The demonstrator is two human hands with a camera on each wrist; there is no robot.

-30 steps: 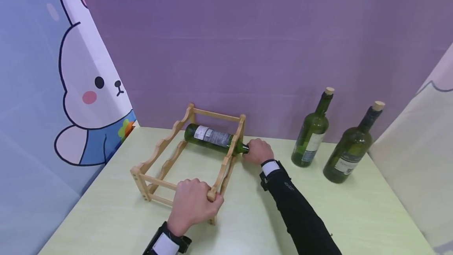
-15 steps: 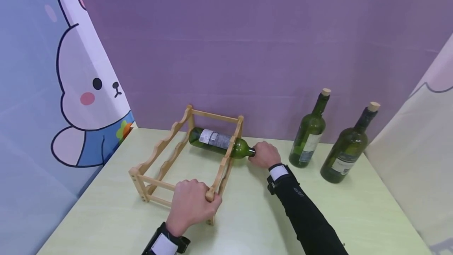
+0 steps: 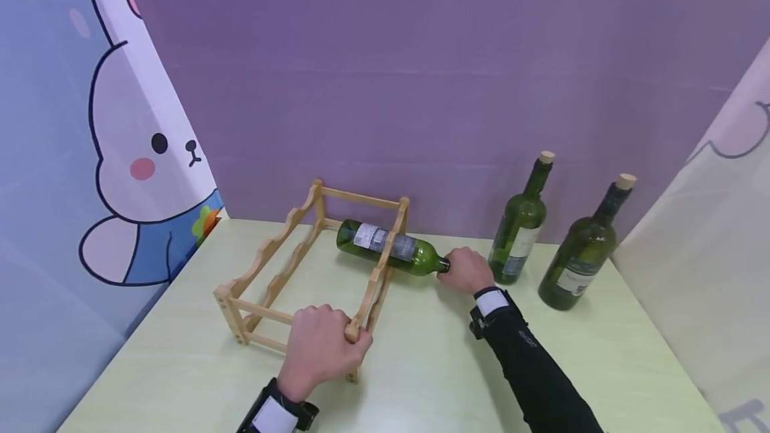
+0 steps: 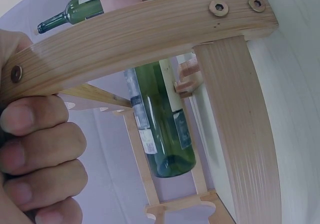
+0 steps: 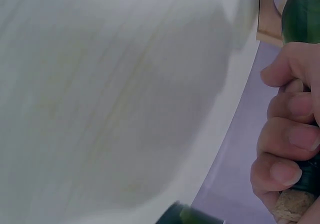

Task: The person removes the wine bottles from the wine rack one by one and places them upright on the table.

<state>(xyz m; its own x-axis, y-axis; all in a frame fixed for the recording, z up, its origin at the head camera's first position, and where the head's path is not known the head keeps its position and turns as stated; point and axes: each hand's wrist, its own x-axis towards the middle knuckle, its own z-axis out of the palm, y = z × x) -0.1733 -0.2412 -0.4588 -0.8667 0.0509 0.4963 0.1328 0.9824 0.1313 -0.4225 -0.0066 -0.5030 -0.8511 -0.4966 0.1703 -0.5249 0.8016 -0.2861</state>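
A light wooden wine rack [image 3: 361, 198] stands on the table, its near end gripped by my left hand [image 3: 321, 346]. In the left wrist view those fingers curl under the end piece [image 4: 145, 36]. My right hand [image 3: 466, 270] holds a green wine bottle [image 3: 424, 258] by the neck. The bottle lies across the rack's far part, below the right upper rail. Its base is inside the frame; its shoulder sticks out to the right. The right wrist view shows the fingers wrapped around the neck, with a cork [image 5: 294, 205] showing beyond them.
Two corked green bottles stand upright to the right: one [image 3: 522, 232] just beyond the right hand, the other [image 3: 579, 262] farther right. A purple cloth [image 3: 421, 85] hangs behind the pale table [image 3: 421, 379]. Printed cloths flank both sides.
The right hand has moved right, drawing the bottle partly out of the rack, so its shoulder now shows outside the rail. My left hand keeps its grip on the near end.
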